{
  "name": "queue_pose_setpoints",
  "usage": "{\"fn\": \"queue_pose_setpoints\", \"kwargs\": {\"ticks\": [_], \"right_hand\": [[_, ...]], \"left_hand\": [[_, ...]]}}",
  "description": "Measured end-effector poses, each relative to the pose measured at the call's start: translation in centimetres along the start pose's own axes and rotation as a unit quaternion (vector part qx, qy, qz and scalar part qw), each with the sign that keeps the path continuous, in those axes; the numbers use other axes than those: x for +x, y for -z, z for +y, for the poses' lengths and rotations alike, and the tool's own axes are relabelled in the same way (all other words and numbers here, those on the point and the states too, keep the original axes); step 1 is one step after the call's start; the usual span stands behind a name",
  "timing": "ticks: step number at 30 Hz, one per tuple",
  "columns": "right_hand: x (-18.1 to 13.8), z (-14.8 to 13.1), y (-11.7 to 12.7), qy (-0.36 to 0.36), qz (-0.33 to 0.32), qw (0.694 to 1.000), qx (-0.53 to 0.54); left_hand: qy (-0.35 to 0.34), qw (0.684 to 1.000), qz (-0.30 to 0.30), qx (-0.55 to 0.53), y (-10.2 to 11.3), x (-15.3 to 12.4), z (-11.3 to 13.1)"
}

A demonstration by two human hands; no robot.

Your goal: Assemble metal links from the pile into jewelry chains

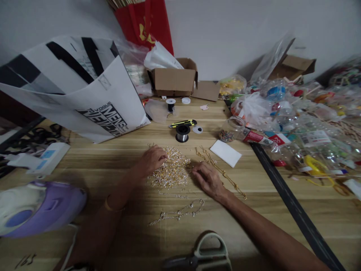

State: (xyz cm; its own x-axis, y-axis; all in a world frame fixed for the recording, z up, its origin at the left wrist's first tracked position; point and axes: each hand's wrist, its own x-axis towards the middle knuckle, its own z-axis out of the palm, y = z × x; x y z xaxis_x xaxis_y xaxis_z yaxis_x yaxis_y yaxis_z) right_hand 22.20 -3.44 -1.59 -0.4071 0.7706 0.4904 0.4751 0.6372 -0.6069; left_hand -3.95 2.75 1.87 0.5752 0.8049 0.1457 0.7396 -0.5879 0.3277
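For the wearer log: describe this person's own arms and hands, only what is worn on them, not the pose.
Both arms are bare as far as the picture shows, with no sleeves in sight. The left hand and the right hand wear no gloves. A thin gold-coloured bangle circles the left wrist; the right wrist carries nothing. Rings are too small to tell.

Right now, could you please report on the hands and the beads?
Left hand on bead pile, grip unclear. Right hand flat, open, beside pile by gold chain. Nothing in the way.
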Motion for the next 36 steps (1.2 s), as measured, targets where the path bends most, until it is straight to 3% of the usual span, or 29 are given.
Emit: {"fn": "queue_pose_setpoints", "kwargs": {"ticks": [16, 30, 36], "right_hand": [[-0.1, 0.1, 0.2, 0.007, -0.011, 1.000, 0.010], [0.2, -0.1, 0.4, 0.019, -0.016, 0.999, 0.030], [0.2, -0.2, 0.6, 0.015, -0.017, 0.999, 0.035]], "left_hand": [[-0.033, 0.999, -0.006, 0.026, -1.1, 0.4, 1.0], [-0.021, 1.000, -0.013, 0.001, -1.4, 0.7, 1.0], [-0.035, 0.998, -0.018, 0.052, -1.3, 0.6, 1.8]]}}
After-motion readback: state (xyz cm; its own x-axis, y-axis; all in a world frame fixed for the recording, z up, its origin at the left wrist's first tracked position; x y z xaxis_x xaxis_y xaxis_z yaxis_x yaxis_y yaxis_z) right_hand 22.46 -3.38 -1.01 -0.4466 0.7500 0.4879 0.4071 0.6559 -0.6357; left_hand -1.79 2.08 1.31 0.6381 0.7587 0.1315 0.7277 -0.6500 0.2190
